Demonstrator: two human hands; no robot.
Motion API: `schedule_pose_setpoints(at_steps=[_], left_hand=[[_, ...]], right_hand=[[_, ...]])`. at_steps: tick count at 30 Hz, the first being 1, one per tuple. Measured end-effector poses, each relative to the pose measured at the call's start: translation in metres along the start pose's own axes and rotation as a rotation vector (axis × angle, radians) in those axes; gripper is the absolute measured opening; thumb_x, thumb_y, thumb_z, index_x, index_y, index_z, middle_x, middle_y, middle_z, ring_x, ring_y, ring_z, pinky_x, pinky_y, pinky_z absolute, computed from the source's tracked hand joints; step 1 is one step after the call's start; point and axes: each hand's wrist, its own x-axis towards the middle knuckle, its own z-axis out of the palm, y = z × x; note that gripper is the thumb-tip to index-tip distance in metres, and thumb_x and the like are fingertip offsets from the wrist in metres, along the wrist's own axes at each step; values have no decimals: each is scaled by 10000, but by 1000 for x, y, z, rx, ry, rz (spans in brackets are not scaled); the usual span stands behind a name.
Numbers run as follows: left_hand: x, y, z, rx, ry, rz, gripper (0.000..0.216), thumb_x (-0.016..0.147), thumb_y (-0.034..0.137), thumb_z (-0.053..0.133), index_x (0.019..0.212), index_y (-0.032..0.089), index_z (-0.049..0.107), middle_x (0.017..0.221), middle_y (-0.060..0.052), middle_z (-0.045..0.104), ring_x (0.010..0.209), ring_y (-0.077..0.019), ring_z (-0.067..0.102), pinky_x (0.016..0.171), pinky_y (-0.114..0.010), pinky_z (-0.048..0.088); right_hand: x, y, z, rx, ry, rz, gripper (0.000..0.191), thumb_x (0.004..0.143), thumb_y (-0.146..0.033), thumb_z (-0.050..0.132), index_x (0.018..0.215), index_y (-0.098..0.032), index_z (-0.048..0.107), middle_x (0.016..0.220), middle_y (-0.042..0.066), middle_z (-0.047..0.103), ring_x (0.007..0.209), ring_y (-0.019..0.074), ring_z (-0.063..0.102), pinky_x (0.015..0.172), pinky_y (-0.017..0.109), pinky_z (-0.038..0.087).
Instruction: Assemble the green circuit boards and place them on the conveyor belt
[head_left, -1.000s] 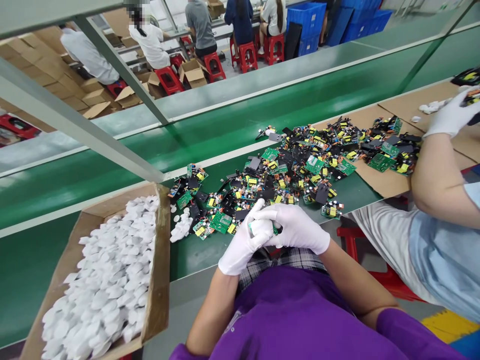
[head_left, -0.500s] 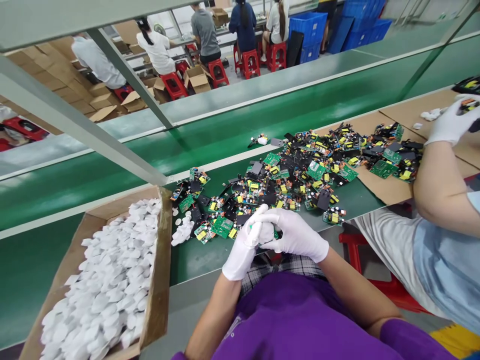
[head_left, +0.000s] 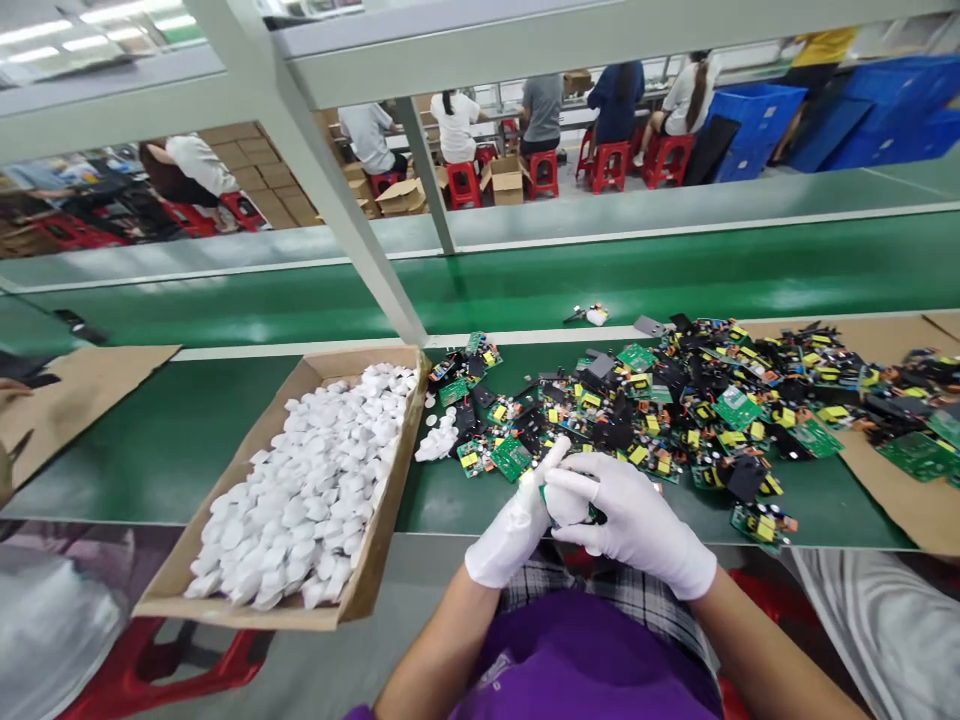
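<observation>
My gloved left hand (head_left: 517, 525) and gloved right hand (head_left: 637, 520) meet at the table's front edge. Between them is a white round pad (head_left: 568, 505), with slivers of a green circuit board showing beside it. The left fingers are closed around the board's left side. My right thumb and fingers grip the pad and board from the right; most of the board is hidden by the gloves. Just beyond lies a spread pile of circuit boards (head_left: 512, 458) with yellow and black parts. A small heap of white pieces (head_left: 437, 438) is at the pile's left end.
On the left, a cardboard tray (head_left: 411, 470) full of white pads overhangs the front edge. Metal posts (head_left: 360, 235) rise behind it. A green conveyor (head_left: 525, 290) runs along the back. Co-workers sit on both sides, with others on red stools (head_left: 611, 165) across the room.
My view has swung left and up, so everything sits further right or lower. My hands stay together on the board and pad. The right-hand co-worker's gloved hand has left the view.
</observation>
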Motion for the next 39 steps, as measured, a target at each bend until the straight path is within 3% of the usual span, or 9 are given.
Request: schedule_pose_setpoints(at_steps=[3, 7, 11, 14, 18, 23, 30, 34, 39], left_hand=[[-16, 15, -18, 5, 29, 18, 707, 781, 402, 758, 1435, 298, 510, 1210, -70, 642, 1191, -253, 531, 1095, -404, 345], [-39, 26, -49, -35, 187, 87, 802, 749, 357, 794, 1469, 238, 461, 872, -30, 619, 850, -179, 555, 916, -381, 422], [-62, 20, -74, -33, 346, 168, 752, 671, 424, 855, 1348, 217, 604, 835, -33, 625, 731, -141, 519, 871, -373, 436], [-73, 18, -83, 28, 408, 179, 768, 618, 530, 859, 1275, 188, 657, 821, -44, 645, 699, -141, 537, 816, -358, 459], [-75, 24, -88, 202, 413, 108, 708, 627, 522, 853, 1219, 173, 685, 883, -80, 685, 820, -202, 620, 786, -338, 472], [-70, 27, -95, 301, 388, 54, 628, 651, 468, 847, 1187, 179, 692, 1030, -120, 723, 943, -246, 655, 848, -342, 484], [-60, 22, -98, 208, 557, 169, 554, 655, 454, 843, 1086, 153, 667, 948, -92, 731, 813, -190, 660, 778, -320, 495], [-50, 24, -96, 135, 645, 241, 501, 685, 418, 814, 1085, 166, 648, 940, -60, 715, 874, -195, 678, 831, -329, 512], [-31, 27, -96, 89, 654, 281, 491, 629, 316, 835, 1044, 158, 625, 847, -8, 684, 723, -121, 636, 749, -278, 509]], right_hand=[[21, -10, -2, 16, -53, -78, 671, 779, -432, 790, 1379, -281, 531, 1306, 116, 633, 1155, 303, 620, 932, 438, 523], [62, -16, -6, 53, -121, -146, 829, 855, -512, 682, 1531, -199, 318, 1401, 154, 574, 1215, 288, 599, 966, 399, 516], [117, -15, 2, -82, -158, -133, 464, 972, -362, 525, 1412, -216, 509, 1304, 119, 645, 1172, 272, 626, 946, 382, 511], [158, -23, 25, -205, -301, -205, 391, 953, -299, 533, 1339, -250, 566, 1195, 96, 679, 1048, 263, 672, 828, 349, 534], [193, -41, 67, -372, -423, -308, 320, 915, -324, 592, 1193, -172, 632, 1110, 145, 651, 983, 286, 672, 722, 336, 531], [201, -45, 96, -350, -438, -340, 126, 879, -219, 623, 940, -131, 691, 1099, 154, 626, 958, 266, 657, 694, 306, 500], [195, -29, 84, -195, -379, -198, 135, 868, -245, 641, 926, -127, 669, 998, 105, 671, 793, 169, 644, 643, 238, 426], [193, -20, 69, -119, -371, -162, 243, 850, -238, 657, 1077, -151, 656, 943, 49, 703, 779, 149, 627, 642, 218, 399], [190, -11, 59, -24, -420, -184, 408, 921, -275, 582, 1325, -221, 612, 1040, 80, 678, 861, 181, 625, 706, 242, 401]])
